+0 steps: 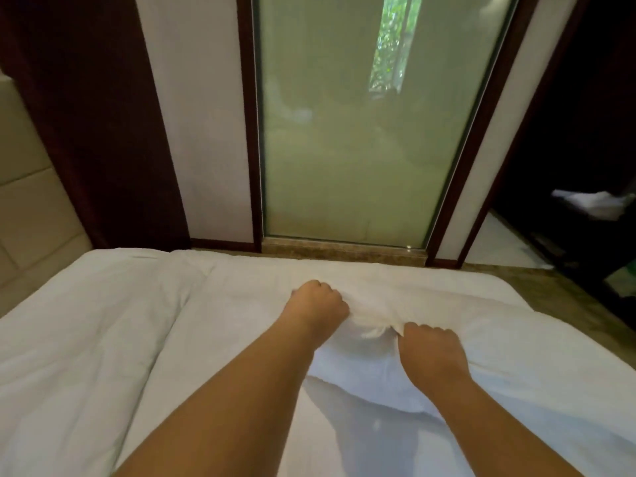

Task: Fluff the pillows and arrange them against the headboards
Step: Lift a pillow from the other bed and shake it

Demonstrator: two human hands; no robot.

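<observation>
A white pillow [364,370] lies in front of me on the white bed [103,339], its top edge bunched up. My left hand [318,304] is closed on that bunched edge at its far left. My right hand [432,351] grips the same edge a little nearer and to the right. The pillow's lower part runs between my forearms towards the bottom of the view. A beige padded headboard [31,208] stands at the far left, apart from the pillow.
Beyond the bed's far edge a frosted glass panel [361,139] in a dark wooden frame stands behind a stone sill. White wall strips flank it. A dark doorway at the right holds a shelf with white folded cloth [592,204]. Tiled floor shows at right.
</observation>
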